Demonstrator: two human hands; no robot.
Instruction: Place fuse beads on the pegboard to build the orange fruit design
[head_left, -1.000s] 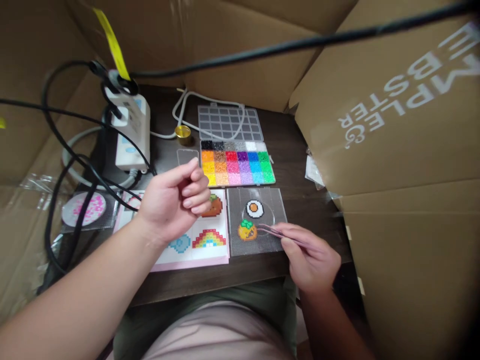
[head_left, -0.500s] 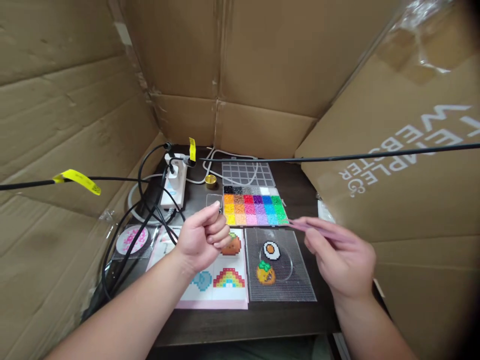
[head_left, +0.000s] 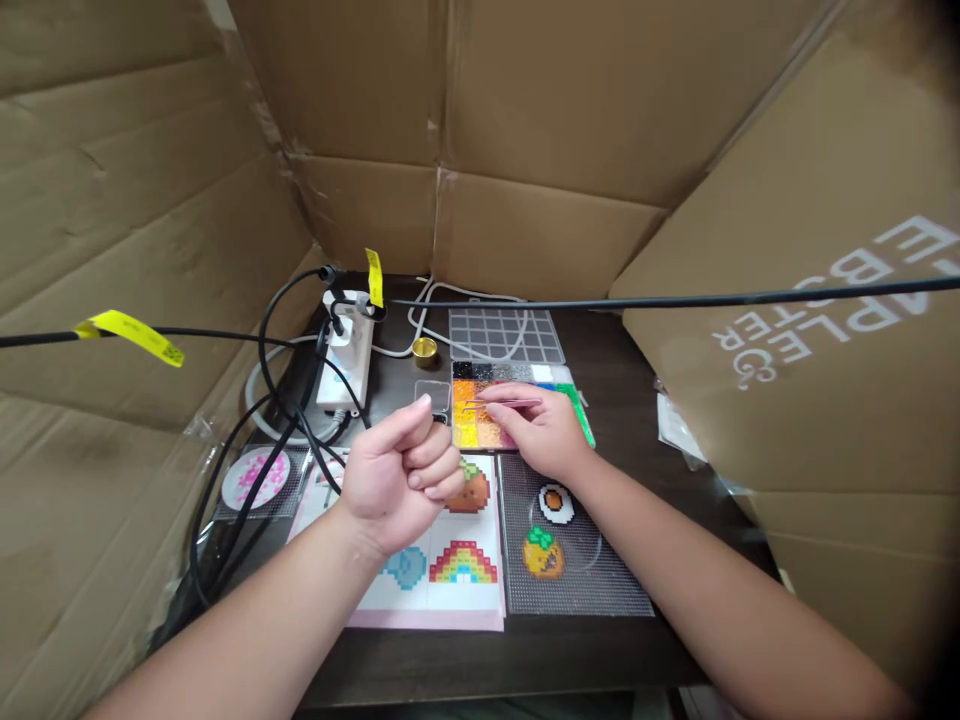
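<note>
My right hand [head_left: 547,428] pinches a pair of pink tweezers [head_left: 487,404], their tips over the orange and yellow beads on the left side of the bead box [head_left: 585,415]. The hand covers many of the box's middle compartments. My left hand [head_left: 405,465] is curled into a fist above the pattern sheet [head_left: 463,610]; its inside is hidden. Right of the sheet lies a clear pegboard [head_left: 622,595]. On it are a fried-egg bead design [head_left: 556,505] and an orange fruit-like bead design with a green top [head_left: 543,553].
A white power strip [head_left: 346,370] with tangled black cables [head_left: 270,390] stands on the left. Nearby are a round dish of pink beads [head_left: 256,479] and a small gold tin [head_left: 424,350]. One black cable [head_left: 637,302] crosses the view. Cardboard walls [head_left: 540,230] enclose the table.
My right hand has moved left with the tweezers, from the box's right corner to over its orange and yellow compartments. The left fist stays much the same; the view has shifted slightly.
</note>
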